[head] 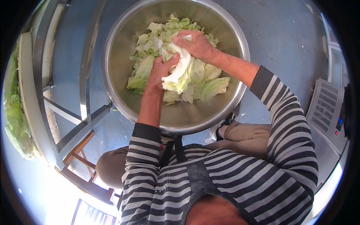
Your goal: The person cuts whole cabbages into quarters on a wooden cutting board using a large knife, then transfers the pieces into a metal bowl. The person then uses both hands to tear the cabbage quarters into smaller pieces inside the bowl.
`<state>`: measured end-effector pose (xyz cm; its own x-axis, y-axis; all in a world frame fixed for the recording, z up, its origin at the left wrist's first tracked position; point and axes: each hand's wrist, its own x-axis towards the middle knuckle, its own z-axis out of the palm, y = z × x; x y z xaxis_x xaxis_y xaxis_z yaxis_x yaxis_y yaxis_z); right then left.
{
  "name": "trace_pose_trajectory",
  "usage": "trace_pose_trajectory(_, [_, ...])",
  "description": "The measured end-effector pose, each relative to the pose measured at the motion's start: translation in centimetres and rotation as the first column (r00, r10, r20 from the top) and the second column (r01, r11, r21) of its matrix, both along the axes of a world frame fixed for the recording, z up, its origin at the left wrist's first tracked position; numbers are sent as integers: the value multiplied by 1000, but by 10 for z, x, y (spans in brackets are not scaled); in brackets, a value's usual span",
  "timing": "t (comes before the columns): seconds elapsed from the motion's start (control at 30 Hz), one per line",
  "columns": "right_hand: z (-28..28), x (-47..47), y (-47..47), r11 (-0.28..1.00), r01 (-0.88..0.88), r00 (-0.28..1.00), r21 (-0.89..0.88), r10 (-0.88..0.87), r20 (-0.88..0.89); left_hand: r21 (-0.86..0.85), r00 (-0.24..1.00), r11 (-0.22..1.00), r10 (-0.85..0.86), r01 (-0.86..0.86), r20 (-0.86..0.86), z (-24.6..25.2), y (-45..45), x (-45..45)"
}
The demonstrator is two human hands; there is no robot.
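Observation:
Both hands are over a wide stainless steel bowl (118, 67) on the floor between my knees. My left hand (161, 70) grips a pale cabbage leaf (184, 63) from its left side, thumb on top. Higher up, the fingers of my right hand (198, 45) are closed on the same leaf's upper end, near its thick white rib. Beneath my hands lies a pile of torn light-green leaf pieces (152, 42). A larger leaf piece (215, 87) rests on the right of the pile. My hands hide part of the pile's middle.
A metal-legged table frame (84, 70) stands at the left, with more leafy greens (17, 112) on the white surface above it. Wooden furniture legs (84, 160) are below. At the right is a grey appliance (323, 107) with vents. Blue floor (270, 36) surrounds the bowl.

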<state>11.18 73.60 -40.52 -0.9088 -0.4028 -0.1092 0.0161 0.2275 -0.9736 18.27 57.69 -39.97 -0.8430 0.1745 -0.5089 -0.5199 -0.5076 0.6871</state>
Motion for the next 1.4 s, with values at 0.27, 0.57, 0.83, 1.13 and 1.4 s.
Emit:
trace_pose_trajectory(0.27, [-24, -41, 29, 980, 138, 965, 140, -165, 204, -310, 967, 939, 71, -147, -245, 2, -5, -15])
trace_pose_trajectory(0.57, [22, -8, 17, 892, -452, 729, 3, 367, 578, -534, 918, 845, -192, -25, -347, -8, -8, -19])
trace_pose_trajectory(0.83, [5, 10, 1, 849, -389, 906, 358, 282, 316, -890, 859, 430, -386, -154, -335, -12, -8, -23])
trace_pose_trajectory(1.13, [12, 29, 5, 950, -272, 951, 156, 290, -104, -99, 895, 933, 360, -346, 262, -40, -28, -25])
trace_pose_trajectory(1.4, [3, 0, 15, 993, 11, 996, 119, -22, 90, -233, 994, 969, 61, -81, -95, -9, 3, -13])
